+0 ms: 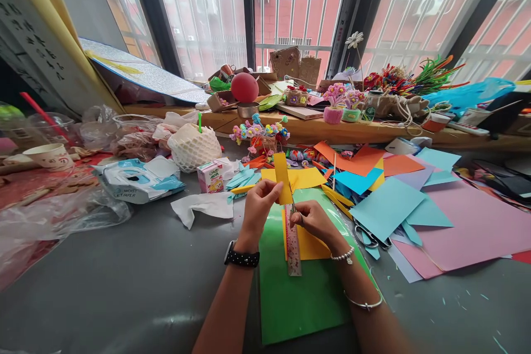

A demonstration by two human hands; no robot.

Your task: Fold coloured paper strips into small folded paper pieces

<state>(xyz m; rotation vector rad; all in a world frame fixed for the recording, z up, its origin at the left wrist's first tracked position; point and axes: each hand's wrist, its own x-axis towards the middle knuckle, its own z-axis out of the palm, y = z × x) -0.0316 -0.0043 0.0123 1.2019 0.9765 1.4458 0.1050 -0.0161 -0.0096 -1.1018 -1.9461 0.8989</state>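
A yellow paper strip [282,170] stands upright, pinched at its lower left between the thumb and fingers of my left hand [258,211]. My right hand [314,220] is closed round a small pair of scissors [294,206], mostly hidden by the fingers. Its blades point up along the strip's lower right edge; whether they are cutting into the paper I cannot tell. Below both hands a patterned clear ruler [293,257] lies over a yellow sheet [313,249] on the green board [305,304].
On the right lie blue sheets [385,207], a large pink sheet [477,227] and another pair of scissors [365,237]. To the left are a wet-wipe pack [135,180], a small carton [211,177] and a white tissue [203,207]. Behind stands a bunch of craft flowers [259,134].
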